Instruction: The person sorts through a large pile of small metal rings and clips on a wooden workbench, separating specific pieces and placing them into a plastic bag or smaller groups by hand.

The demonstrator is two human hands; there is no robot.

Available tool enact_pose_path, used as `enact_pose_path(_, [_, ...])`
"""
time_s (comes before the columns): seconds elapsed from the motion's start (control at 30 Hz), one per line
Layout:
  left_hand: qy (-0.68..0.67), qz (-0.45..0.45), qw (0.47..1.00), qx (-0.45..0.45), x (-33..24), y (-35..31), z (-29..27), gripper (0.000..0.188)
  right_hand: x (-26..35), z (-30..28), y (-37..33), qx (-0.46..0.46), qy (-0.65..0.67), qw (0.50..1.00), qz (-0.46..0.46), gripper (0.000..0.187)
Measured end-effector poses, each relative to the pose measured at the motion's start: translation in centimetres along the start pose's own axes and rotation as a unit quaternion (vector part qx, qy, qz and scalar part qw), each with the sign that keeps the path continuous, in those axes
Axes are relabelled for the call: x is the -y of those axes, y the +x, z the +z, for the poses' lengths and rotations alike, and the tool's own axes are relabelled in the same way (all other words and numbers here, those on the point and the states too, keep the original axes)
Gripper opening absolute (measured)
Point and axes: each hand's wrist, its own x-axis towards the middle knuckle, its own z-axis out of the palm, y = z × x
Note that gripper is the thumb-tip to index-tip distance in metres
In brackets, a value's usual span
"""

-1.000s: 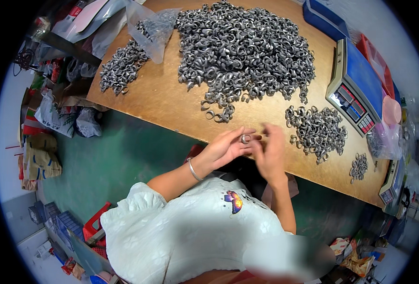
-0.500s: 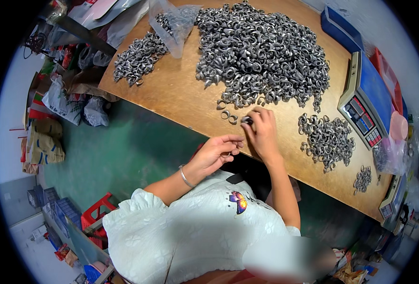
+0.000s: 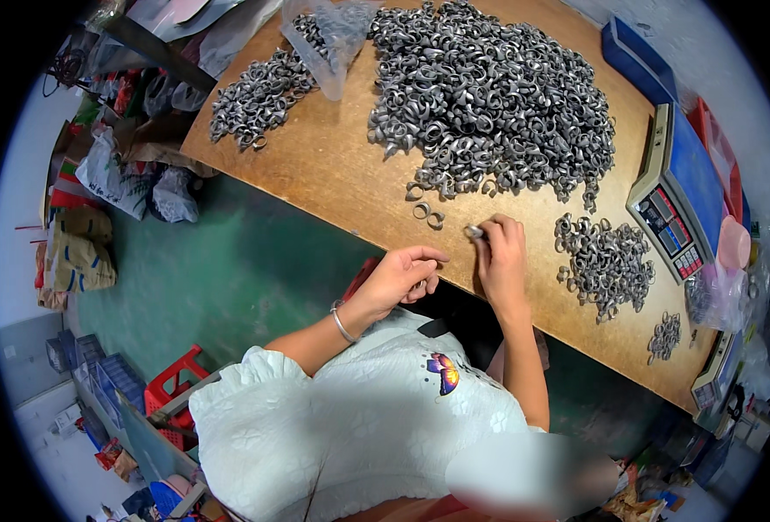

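Observation:
My right hand [image 3: 503,258] is closed in a pinch on a grey metal ring [image 3: 474,231], just above the wooden table [image 3: 333,187] near its front edge. My left hand [image 3: 402,277] hovers by the same edge, its index finger pointing toward my right hand and the other fingers curled in; what they hold, if anything, is too small to make out. Two loose rings [image 3: 428,214] lie on the wood beyond my hands. Behind them spreads a large heap of similar rings [image 3: 489,100].
Right of my right hand lies a smaller ring pile [image 3: 606,265], then a tiny one [image 3: 665,337]. Another pile [image 3: 259,104] sits far left beside a clear plastic bag [image 3: 320,56]. A weighing scale [image 3: 670,228], a blue tray [image 3: 637,65] and a red tray [image 3: 717,152] line the right side.
My right hand has drawn away from the loose rings, moving right and slightly nearer, with the ring still pinched. My left hand has barely moved. The view has shifted slightly.

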Motion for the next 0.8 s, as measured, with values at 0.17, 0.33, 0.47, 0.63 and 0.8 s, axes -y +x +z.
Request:
enact_pose_path(0.17, [-0.013,0.047,0.998,-0.030,0.2,0.3,-0.5,0.022,0.5,0.9,0.5,-0.035,0.009,0.999,0.018,0.025])
enact_pose_path(0.33, [-0.040,0.063,0.996,-0.045,0.1,0.2,-0.5,0.021,3.7,1.8,2.0,0.007,-0.076,0.995,-0.071,0.034])
enact_pose_path(0.47, [-0.039,0.051,0.997,-0.038,0.1,0.1,-0.5,0.020,1.2,2.7,1.4,-0.010,0.013,1.000,-0.019,0.024])
enact_pose_path(0.63, [-0.052,0.054,0.996,-0.043,0.2,0.1,-0.6,0.020,-1.8,-0.5,-0.6,-0.084,-0.111,0.990,0.027,0.026])
enact_pose_path(0.8, [-0.060,0.037,0.997,0.022,0.5,0.4,-0.5,0.024,-3.1,-3.2,-2.7,-0.141,-0.081,0.982,0.092,0.033])
